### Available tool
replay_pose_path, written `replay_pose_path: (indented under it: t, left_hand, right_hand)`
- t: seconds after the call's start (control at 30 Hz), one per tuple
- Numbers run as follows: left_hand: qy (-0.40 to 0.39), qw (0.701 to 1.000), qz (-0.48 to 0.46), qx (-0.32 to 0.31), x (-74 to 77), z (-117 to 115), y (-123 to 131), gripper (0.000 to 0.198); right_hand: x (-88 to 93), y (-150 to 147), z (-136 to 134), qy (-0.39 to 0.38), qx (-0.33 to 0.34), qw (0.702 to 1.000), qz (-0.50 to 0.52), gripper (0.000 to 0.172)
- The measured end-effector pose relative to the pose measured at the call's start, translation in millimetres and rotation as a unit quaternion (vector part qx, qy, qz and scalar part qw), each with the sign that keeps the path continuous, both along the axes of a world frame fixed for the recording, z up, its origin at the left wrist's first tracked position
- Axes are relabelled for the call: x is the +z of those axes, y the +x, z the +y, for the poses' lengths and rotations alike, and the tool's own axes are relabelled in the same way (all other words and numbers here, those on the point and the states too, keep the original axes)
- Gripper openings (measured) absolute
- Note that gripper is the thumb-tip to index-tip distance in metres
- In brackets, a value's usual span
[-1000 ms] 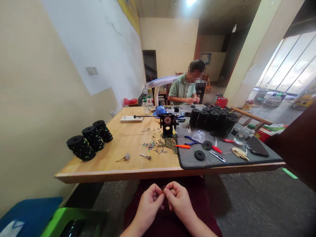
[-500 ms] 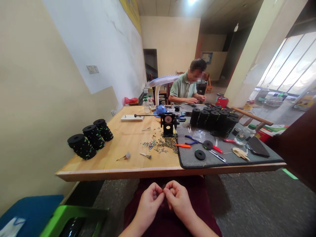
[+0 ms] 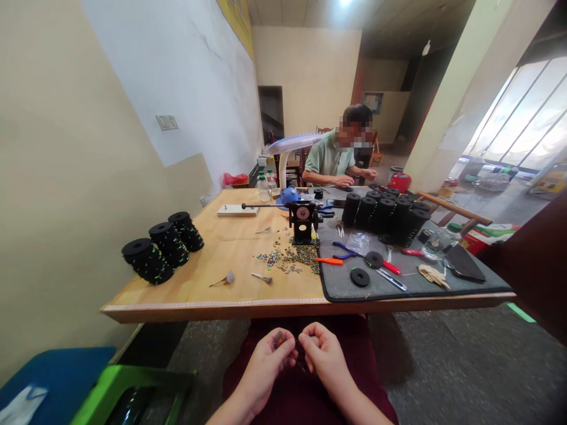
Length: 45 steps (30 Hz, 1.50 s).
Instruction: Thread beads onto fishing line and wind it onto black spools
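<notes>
Left hand [image 3: 266,361]: is pinching a small dark piece [image 3: 280,340], orange-spotted, over the lap [image 3: 305,404], nearer than the bench [image 3: 234,242]. Right hand [image 3: 324,357]: is pinching narrowly just beside it, contents indiscernible. Handwork: apparently progressing, completion not showing. Three spools [image 3: 169,248]: standing left, wound.

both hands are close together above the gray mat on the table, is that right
No: in the head view, the left hand and right hand are close together, but over the dark red cloth on the lap, not above the gray mat on the table.
</notes>
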<state>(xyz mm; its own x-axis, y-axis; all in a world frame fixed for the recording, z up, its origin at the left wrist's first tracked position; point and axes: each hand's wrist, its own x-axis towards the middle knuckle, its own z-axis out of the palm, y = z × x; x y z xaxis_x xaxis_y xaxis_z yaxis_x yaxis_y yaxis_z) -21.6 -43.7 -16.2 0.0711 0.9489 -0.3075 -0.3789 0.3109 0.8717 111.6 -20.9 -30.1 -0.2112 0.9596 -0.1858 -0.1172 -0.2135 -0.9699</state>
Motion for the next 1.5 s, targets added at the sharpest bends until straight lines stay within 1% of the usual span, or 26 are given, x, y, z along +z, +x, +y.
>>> replay_pose_path:
  t: [0.17, 0.37, 0.43, 0.57, 0.67, 0.77, 0.9, 1.07, 1.3, 1.5]
  left_hand:
    - [0.015, 0.999, 0.028, 0.018, -4.4, 2, -2, 0.024]
    - [0.074, 0.989, 0.124, 0.035, -4.2, 4, -5, 0.022]
    - [0.065, 0.992, 0.105, 0.036, -4.4, 4, -4, 0.021]
    - [0.019, 0.999, 0.019, 0.031, -5.7, 3, -3, 0.023]
    - [0.003, 0.999, -0.022, 0.024, -5.9, 2, -2, 0.023]
    - [-0.006, 0.999, -0.035, 0.020, -5.6, 2, -2, 0.023]
    - [-0.003, 0.999, -0.031, 0.023, -5.1, 3, -2, 0.024]
    - [0.000, 1.000, 0.012, 0.015, -5.5, 3, -3, 0.025]
    - [0.041, 0.990, 0.137, -0.017, -3.3, 2, -2, 0.033]
    - [0.071, 0.981, 0.179, -0.024, 0.3, 1, 1, 0.033]
  right_hand:
    - [5.2, 3, -9, -0.005, 0.011, 1.000, -0.013, 0.043]
    - [8.3, 1, -13, -0.015, 0.035, 0.999, -0.025, 0.042]
    - [8.2, 0, -13, -0.010, 0.039, 0.999, -0.029, 0.042]
    - [6.6, 0, -12, -0.007, 0.041, 0.999, -0.027, 0.040]
    - [4.5, 0, -11, -0.007, 0.046, 0.999, -0.025, 0.038]
    - [2.7, -1, -11, -0.008, 0.051, 0.998, -0.024, 0.037]
    - [2.7, -2, -10, -0.010, 0.053, 0.998, -0.022, 0.037]
    - [3.5, -1, -7, -0.004, 0.040, 0.999, -0.029, 0.036]
    - [-1.9, 1, -3, -0.002, 0.030, 0.999, -0.029, 0.037]
    - [-0.6, 1, -1, 0.001, 0.027, 0.999, -0.042, 0.038]
